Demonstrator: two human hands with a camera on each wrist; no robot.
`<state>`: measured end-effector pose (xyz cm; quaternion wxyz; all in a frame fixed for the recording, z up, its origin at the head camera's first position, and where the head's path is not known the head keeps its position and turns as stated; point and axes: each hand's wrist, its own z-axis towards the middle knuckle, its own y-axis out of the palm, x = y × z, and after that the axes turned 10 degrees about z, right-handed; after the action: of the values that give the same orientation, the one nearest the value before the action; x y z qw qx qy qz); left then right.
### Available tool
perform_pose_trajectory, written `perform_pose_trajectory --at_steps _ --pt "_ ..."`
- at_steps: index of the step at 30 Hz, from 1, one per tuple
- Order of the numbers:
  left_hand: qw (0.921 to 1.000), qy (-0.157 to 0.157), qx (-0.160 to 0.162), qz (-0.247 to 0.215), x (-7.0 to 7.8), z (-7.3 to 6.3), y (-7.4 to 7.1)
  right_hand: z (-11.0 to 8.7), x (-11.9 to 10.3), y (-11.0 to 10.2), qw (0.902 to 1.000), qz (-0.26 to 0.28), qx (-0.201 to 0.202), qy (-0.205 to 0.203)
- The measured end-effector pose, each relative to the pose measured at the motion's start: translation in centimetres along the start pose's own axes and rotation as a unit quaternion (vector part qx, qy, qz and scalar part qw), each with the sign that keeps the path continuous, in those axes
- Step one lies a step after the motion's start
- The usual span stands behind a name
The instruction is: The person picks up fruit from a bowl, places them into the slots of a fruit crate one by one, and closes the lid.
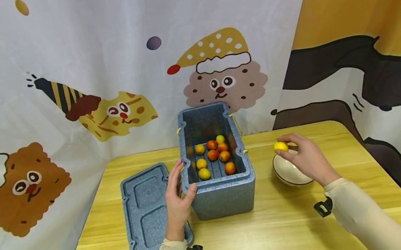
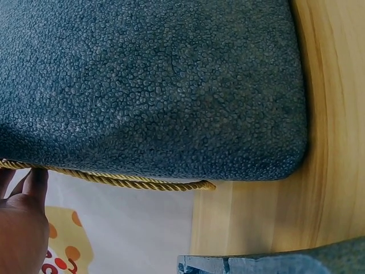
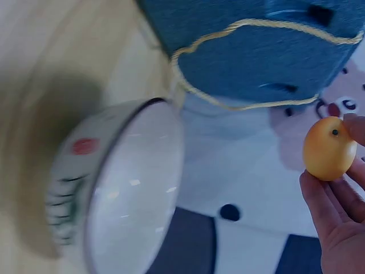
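My right hand (image 1: pixel 307 157) pinches a small yellow fruit (image 1: pixel 280 146) between thumb and fingertips, over the far rim of a white bowl (image 1: pixel 285 168). In the right wrist view the fruit (image 3: pixel 329 149) looks orange-yellow with a dark stem spot, apart from the bowl (image 3: pixel 137 188). A deep grey-blue lidless box (image 1: pixel 224 198) stands left of the bowl, with several small yellow, orange and red fruits (image 1: pixel 213 155) on its floor. My left hand (image 1: pixel 176 201) rests against its near left corner, fingers extended along the side and thumb by the front rim.
The box's lid (image 1: pixel 151 213) lies flat on the wooden table (image 1: pixel 285 232), left of the box. A yellow cord (image 3: pixel 245 23) loops along the box's side. Behind the table hangs a printed curtain (image 1: pixel 114 34), close to the box's far end.
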<state>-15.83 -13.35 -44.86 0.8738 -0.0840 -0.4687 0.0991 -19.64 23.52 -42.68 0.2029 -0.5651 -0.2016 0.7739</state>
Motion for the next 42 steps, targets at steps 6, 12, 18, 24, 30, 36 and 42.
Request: perform_pose_trajectory --at_steps 6,12,18,24,30,36,42 --pt "1.0 0.001 -0.003 -0.001 0.0 0.0 0.0 0.8 -2.7 0.1 0.9991 -0.006 0.011 -0.04" --pt "1.0 -0.001 0.008 -0.004 -0.1 -0.1 -0.3 1.5 -4.3 1.0 0.9977 0.007 -0.004 -0.068" --pt "0.9999 -0.01 0.004 -0.006 0.1 -0.1 -0.3 2.5 -5.7 1.2 0.9953 0.028 0.005 -0.093" --pt "0.9999 -0.01 0.004 -0.008 0.0 -0.2 -0.1 3.4 -7.6 2.0 0.9932 0.038 -0.007 -0.11" --pt "1.0 -0.002 0.002 -0.006 -0.2 0.0 0.1 4.3 -9.2 3.5 0.9912 0.037 -0.024 -0.125" --pt "0.9999 0.001 0.006 -0.011 0.0 0.1 0.2 5.1 -10.1 4.6 0.9917 0.029 -0.038 -0.119" --pt "0.9999 0.0 0.009 -0.012 -0.1 0.0 0.1 5.5 -10.9 5.2 0.9909 0.019 -0.063 -0.118"
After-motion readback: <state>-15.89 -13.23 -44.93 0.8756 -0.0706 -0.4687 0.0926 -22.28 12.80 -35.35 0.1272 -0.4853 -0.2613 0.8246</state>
